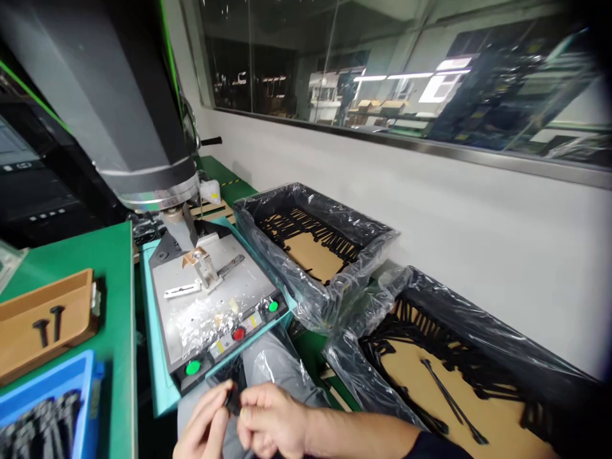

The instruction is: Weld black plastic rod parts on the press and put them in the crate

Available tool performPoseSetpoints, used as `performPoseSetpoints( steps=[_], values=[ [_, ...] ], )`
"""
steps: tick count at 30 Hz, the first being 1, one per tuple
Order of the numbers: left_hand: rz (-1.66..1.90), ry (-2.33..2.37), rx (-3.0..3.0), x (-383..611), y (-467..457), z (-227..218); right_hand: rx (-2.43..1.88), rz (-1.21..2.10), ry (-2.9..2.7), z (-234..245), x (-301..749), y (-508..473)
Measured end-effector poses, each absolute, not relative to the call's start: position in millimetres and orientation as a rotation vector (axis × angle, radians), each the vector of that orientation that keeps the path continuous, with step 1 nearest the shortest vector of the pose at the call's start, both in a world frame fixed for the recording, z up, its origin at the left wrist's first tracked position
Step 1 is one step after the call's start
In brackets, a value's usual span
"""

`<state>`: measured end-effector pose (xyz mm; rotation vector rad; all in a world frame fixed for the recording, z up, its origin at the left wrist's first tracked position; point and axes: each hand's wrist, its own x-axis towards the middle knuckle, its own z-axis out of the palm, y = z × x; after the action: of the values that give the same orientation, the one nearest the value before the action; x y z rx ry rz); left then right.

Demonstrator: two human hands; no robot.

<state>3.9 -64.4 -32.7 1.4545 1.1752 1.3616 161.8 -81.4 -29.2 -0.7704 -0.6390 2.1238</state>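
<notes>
Low in the view, above the lap and before the machine's front edge, my left hand (204, 422) pinches a small black part (233, 400) between thumb and fingertips. My right hand (275, 417) closes on the same part from the other side. Fingers cover most of it, so its full shape is hidden. Just beyond the hands lies the machine's metal plate (191, 319), carrying a small clamp-like fixture (205, 269). Green buttons (193, 367) and a red button (238, 333) line its front edge.
Two boxes lined with clear plastic, a far one (382, 237) and a near one (347, 357), hold rows of black parts on cardboard. At left, an orange tray (29, 344) holds two black parts; a blue bin (88, 389) holds several. A large grey machine head (129, 95) overhangs the plate.
</notes>
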Motion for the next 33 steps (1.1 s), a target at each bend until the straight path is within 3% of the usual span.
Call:
performPoseSetpoints(
  steps=[4,14,33],
  values=[
    [1.185,1.137,1.367,0,-61,-29,-0.761,2.131,-0.61,-18,161,-81],
    [1.263,0.853,0.801,18,-55,-9,-0.786,2.125,-0.802,-13,169,-70],
    [1.207,1.036,1.373,2,-46,-11,-0.745,2.087,-0.785,-12,158,-51]
  ],
)
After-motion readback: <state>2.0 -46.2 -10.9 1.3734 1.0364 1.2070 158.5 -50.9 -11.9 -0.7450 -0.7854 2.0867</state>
